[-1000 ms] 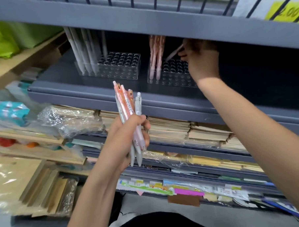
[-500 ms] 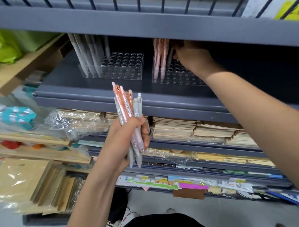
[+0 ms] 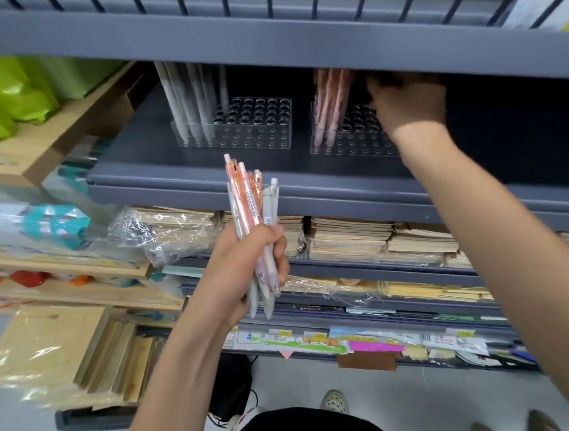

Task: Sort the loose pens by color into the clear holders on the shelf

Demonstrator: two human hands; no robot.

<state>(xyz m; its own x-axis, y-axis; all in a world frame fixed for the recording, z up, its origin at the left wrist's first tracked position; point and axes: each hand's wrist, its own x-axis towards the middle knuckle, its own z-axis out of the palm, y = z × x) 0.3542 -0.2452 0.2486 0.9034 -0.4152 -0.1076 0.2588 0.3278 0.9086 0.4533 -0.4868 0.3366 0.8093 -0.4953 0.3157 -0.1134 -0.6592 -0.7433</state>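
Note:
My left hand (image 3: 243,269) grips a bundle of loose pens (image 3: 250,203), orange-pink ones mixed with pale grey ones, upright in front of the shelf lip. On the dark shelf stand two clear holders. The left holder (image 3: 256,125) has several pale grey pens (image 3: 190,99) along its left side. The right holder (image 3: 355,143) has a few orange-pink pens (image 3: 330,99) at its left end. My right hand (image 3: 408,102) reaches in over the back right of that holder, just under the upper shelf. Its fingers are in shadow, and whether they hold a pen is unclear.
The upper shelf's grey edge (image 3: 269,43) hangs low over both holders. Below the shelf lip (image 3: 308,188) lie stacks of brown notebooks (image 3: 349,238). Green bags (image 3: 10,93) and wooden shelves with wrapped goods (image 3: 65,225) stand to the left.
My right hand moved in beside the orange-pink pens, then shifted right over the holder. The pen seen at its fingers a second ago no longer shows. My left hand kept its bundle still.

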